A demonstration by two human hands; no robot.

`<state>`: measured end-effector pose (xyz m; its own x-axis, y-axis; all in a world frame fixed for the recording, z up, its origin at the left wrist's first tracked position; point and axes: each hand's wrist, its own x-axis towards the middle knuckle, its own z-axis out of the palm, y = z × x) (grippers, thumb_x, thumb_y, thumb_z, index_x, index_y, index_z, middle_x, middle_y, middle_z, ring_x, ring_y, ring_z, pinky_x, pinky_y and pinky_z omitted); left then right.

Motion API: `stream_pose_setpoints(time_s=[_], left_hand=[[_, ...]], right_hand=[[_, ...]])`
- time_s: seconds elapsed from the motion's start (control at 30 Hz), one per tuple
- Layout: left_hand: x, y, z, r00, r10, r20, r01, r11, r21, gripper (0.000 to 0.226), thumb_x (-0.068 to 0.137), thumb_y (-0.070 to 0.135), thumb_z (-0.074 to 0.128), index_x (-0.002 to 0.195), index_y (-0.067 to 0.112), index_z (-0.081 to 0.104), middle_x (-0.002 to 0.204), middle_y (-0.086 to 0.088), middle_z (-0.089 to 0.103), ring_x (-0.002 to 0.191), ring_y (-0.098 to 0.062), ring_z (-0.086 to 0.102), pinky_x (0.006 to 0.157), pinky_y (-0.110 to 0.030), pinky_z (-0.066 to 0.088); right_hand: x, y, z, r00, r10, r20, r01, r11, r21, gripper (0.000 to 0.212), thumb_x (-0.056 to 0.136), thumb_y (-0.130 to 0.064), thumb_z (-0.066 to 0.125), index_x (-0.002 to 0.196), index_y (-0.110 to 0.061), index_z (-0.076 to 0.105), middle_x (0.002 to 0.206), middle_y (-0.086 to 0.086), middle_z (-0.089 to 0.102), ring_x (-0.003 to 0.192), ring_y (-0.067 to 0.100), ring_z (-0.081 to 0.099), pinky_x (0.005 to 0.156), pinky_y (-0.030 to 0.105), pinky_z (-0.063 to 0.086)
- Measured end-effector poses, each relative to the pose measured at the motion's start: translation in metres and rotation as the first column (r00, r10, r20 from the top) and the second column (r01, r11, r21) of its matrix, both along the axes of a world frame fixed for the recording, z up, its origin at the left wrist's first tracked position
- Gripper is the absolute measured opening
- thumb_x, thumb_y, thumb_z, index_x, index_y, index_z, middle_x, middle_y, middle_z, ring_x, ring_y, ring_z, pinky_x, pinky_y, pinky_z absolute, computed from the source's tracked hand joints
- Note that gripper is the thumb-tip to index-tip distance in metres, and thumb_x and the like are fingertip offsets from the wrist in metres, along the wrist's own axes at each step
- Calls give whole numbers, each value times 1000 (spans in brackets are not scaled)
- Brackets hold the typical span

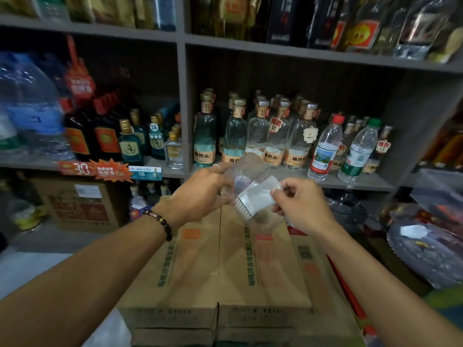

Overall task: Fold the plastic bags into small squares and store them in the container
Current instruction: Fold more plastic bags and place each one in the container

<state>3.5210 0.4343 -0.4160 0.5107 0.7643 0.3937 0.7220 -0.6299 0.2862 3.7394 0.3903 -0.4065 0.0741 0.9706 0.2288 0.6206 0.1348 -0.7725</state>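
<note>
Fingers (278,196) pinch folded bag (258,196); left hand (200,194) grips container (246,176).

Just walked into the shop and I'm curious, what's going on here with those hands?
A person stands at stacked cardboard boxes before shelves of bottles. The left hand holds a clear ribbed plastic container tipped on its side in mid-air. The right hand pinches a plastic bag folded into a small whitish square, right at the container. Whether the square is already inside is hard to tell.
</note>
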Motion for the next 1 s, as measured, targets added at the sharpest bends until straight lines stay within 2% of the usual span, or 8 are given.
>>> stream_pose_setpoints(time_s=[0.13, 0.3, 0.4, 0.5, 0.6, 0.73, 0.87, 1.0], left_hand=[[-8, -20, 22, 1000, -13, -10, 13, 1000, 18, 22, 79, 28, 80, 73, 25, 59, 138, -1, 52, 113, -21, 56, 88, -23, 40], [-12, -40, 44, 999, -23, -24, 23, 1000, 10, 26, 78, 29, 80, 70, 28, 55, 136, -5, 55, 130, -22, 47, 101, -39, 44], [-19, -42, 52, 999, -2, -33, 1, 1000, -17, 21, 77, 36, 80, 75, 24, 62, 131, -7, 59, 127, -22, 50, 97, -44, 49], [-26, -44, 58, 997, 5, -77, -4, 1000, 3, 19, 77, 34, 80, 78, 24, 64, 130, -7, 60, 136, -18, 42, 103, -41, 44], [-29, -47, 63, 994, 17, -109, -16, 1000, 13, 18, 77, 32, 80, 81, 22, 66, 122, -5, 63, 127, -20, 49, 100, -43, 45], [-23, -57, 72, 990, -33, -139, 33, 999, -8, 22, 76, 36, 80, 75, 29, 59, 112, -1, 64, 113, -19, 56, 92, -45, 49], [-20, -59, 77, 983, -39, -180, 39, 999, -2, 20, 77, 34, 78, 76, 25, 60, 133, -4, 58, 132, -21, 46, 105, -45, 42], [-20, -56, 74, 986, -59, -155, 52, 998, -46, 22, 75, 38, 79, 74, 30, 59, 123, -3, 63, 122, -20, 52, 97, -46, 47]], right_hand=[[-17, -10, 13, 998, 21, 61, -22, 999, 27, 19, 91, -12, 62, 83, 5, 65, 68, 17, 70, 62, 21, 71, 70, 52, 58], [-32, -22, 23, 921, 7, 389, -33, 998, 59, 23, 93, -21, 62, 76, -4, 62, 67, 11, 64, 67, 24, 64, 57, 40, 52], [-29, -36, 28, 845, -116, 522, -51, 954, 294, 13, 94, -25, 61, 91, -12, 63, 82, 2, 63, 77, 22, 60, 62, 37, 50], [-17, -50, 29, 758, -76, 647, -314, 828, 465, 21, 94, -21, 53, 103, -8, 67, 100, 2, 64, 93, 21, 58, 74, 40, 55], [-14, -62, 29, 555, 144, 819, -523, 826, 209, 44, 96, -36, 35, 110, -10, 67, 115, 2, 62, 107, 18, 54, 90, 39, 51], [-21, -65, 34, 381, 225, 897, -463, 886, -27, 65, 96, -61, 17, 118, -18, 61, 118, -2, 58, 111, 15, 48, 100, 36, 41], [-23, -68, 40, 382, 235, 894, -438, 898, -49, 73, 93, -69, 18, 122, -18, 60, 128, 0, 52, 117, 16, 44, 99, 36, 42], [-23, -68, 42, 333, 316, 889, -480, 868, -128, 75, 90, -75, 21, 121, -18, 60, 142, 2, 43, 126, 17, 38, 100, 39, 43]])
